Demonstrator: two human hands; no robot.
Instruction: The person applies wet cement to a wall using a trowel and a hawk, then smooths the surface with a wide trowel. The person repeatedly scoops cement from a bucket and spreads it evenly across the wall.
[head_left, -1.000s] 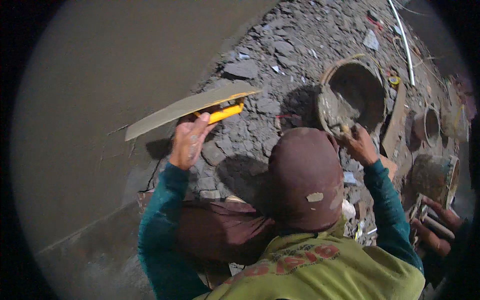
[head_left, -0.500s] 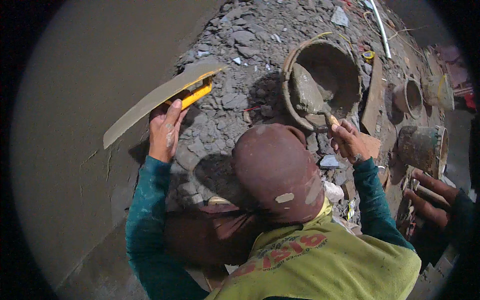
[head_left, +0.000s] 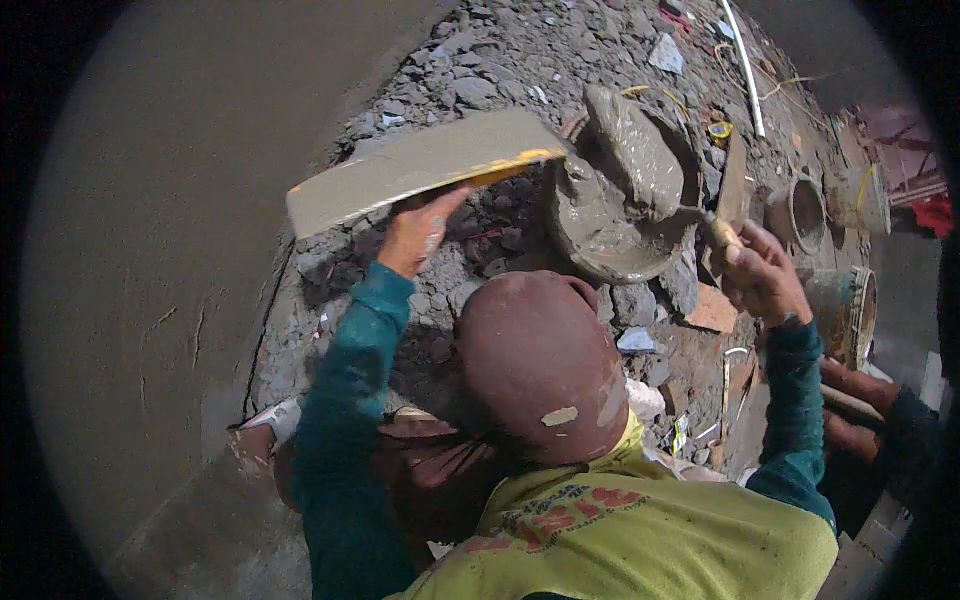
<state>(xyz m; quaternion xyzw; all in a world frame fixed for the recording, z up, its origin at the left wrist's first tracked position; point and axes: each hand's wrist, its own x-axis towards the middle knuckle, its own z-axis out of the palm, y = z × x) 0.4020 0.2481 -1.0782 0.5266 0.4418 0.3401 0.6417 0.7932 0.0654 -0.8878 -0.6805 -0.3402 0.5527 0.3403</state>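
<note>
1 trowel [head_left: 655, 177] juts leftward from right grip [head_left: 765, 273].

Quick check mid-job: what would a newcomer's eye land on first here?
Probably the trowel, its blade heaped with glistening wet mortar, held in the right hand at the mouth of the round bucket, right of the picture's centre. Next, the long mortar-coated float in the left hand, upper left of centre. Then the brown cap near the middle, above a yellow-green top.
</note>
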